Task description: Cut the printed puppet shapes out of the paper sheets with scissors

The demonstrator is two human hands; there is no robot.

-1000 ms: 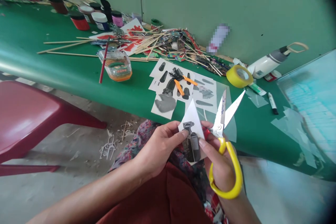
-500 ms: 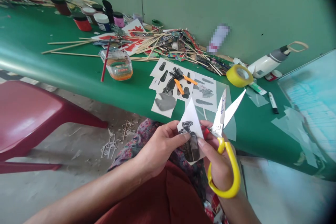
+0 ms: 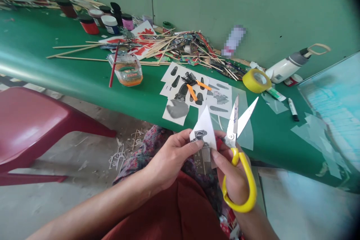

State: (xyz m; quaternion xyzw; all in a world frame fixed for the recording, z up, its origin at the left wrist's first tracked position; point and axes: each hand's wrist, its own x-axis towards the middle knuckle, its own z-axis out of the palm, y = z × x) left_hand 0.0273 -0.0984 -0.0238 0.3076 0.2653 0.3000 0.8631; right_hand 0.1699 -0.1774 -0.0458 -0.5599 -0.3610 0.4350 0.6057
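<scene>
My left hand (image 3: pixel 171 157) pinches a small white paper cut-out (image 3: pixel 204 135) printed with a black figure, held over my lap. My right hand (image 3: pixel 233 176) grips yellow-handled scissors (image 3: pixel 237 157) whose blades stand apart and point up and away; its fingertip also touches the paper's lower right edge. Both hands hover just in front of the green table's near edge (image 3: pixel 135 107).
Printed sheets (image 3: pixel 197 93) with orange-handled pliers (image 3: pixel 194 84) lie on the table ahead. Beyond are a jar with a red brush (image 3: pixel 126 69), paint pots (image 3: pixel 104 20), bamboo sticks (image 3: pixel 157 50), yellow tape (image 3: pixel 256 81), a marker (image 3: pixel 292 109), a white bottle (image 3: pixel 292 63). A red chair (image 3: pixel 30 127) stands at left.
The scissor blades have closed slightly and tipped a little left. The lower part of the paper has bent or turned, so its dark print looks paler. My hands stay in place.
</scene>
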